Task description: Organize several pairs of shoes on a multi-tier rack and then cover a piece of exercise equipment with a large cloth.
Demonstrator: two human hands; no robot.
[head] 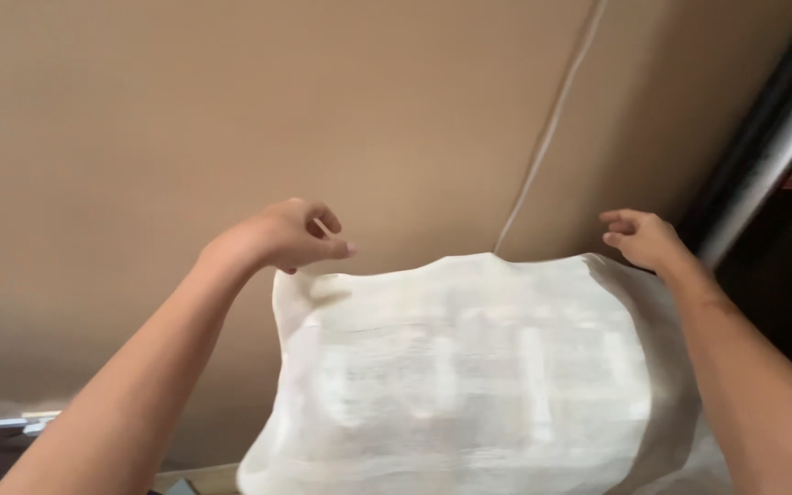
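While I look down, the white woven cloth (478, 385) hangs spread nearest me, blurred, thin and limp by my reckoning, light, best taken at its top corners. Left hand (281, 234) is curled, pinching the upper left corner, I think; right hand (643, 238) sits at the upper right corner, fingers loosely bent, grip unclear. Beyond, tan wall (231, 110), a white cord (552, 119), dark post (763, 156) crowding right; left looks freer.

Home interior, plain tan wall (231, 110), white cloth (469, 376)
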